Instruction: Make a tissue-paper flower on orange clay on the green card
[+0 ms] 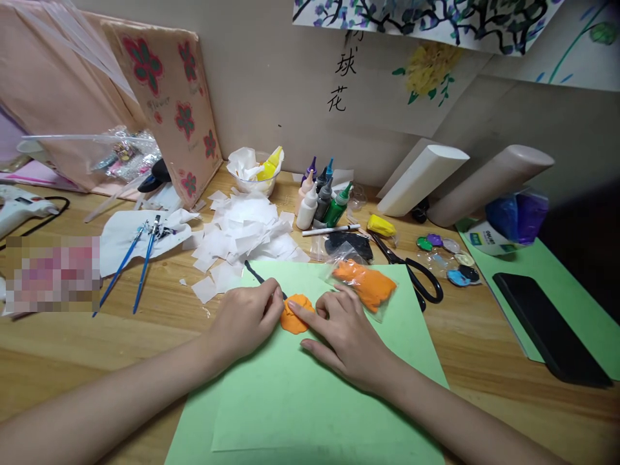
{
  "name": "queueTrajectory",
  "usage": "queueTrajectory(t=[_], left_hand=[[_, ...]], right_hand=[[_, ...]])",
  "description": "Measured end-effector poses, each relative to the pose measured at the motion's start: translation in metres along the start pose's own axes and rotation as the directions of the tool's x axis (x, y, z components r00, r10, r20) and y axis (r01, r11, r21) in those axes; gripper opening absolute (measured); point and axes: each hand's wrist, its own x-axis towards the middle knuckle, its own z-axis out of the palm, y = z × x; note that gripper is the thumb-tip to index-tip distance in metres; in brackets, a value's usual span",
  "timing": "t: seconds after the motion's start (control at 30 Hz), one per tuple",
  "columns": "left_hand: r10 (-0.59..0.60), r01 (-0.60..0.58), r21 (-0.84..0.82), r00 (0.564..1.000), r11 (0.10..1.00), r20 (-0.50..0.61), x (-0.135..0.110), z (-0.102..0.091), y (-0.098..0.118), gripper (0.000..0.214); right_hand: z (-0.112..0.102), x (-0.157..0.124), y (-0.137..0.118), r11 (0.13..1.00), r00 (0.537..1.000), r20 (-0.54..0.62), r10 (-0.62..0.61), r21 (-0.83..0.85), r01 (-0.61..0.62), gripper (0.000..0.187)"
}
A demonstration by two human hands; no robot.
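A flattened piece of orange clay (301, 321) with a ruffled edge lies on green paper (310, 400). At its left side, my left hand (249, 316) is closed round a slim dark modelling tool (254, 271). One end of the tool sticks out past the fingers, and its other end touches the clay's upper left edge. My right hand (346, 336) rests its outstretched index fingertip on the clay, thumb apart and the other fingers loosely bent. Just beyond that hand is a clear bag of orange clay (365, 284).
Torn white paper pieces (252, 226) are heaped behind the left hand, beside paint bottles (322, 200). Black scissors (409, 266) lie right of the bag. Two blue brushes (145, 265) rest on a cloth at left. A black phone-like slab (547, 329) lies at right.
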Motion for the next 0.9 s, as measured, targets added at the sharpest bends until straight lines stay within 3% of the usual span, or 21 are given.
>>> queueTrajectory(t=[0.4, 0.7, 0.9], left_hand=[[-0.025, 0.021, 0.128, 0.999, 0.992, 0.027, 0.004, 0.001, 0.004, 0.025], [-0.04, 0.038, 0.105, 0.999, 0.994, 0.024, 0.003, 0.0, 0.005, 0.026], [-0.064, 0.06, 0.091, 0.997, 0.994, 0.035, 0.004, 0.002, 0.003, 0.027]], right_hand=[[0.003, 0.002, -0.008, 0.996, 0.99, -0.133, -0.039, -0.087, 0.028, 0.032], [0.006, -0.001, -0.012, 0.993, 0.969, -0.236, -0.07, -0.113, 0.044, 0.029], [0.007, 0.0, -0.012, 0.989, 0.987, -0.158, 0.0, -0.144, -0.023, 0.038]])
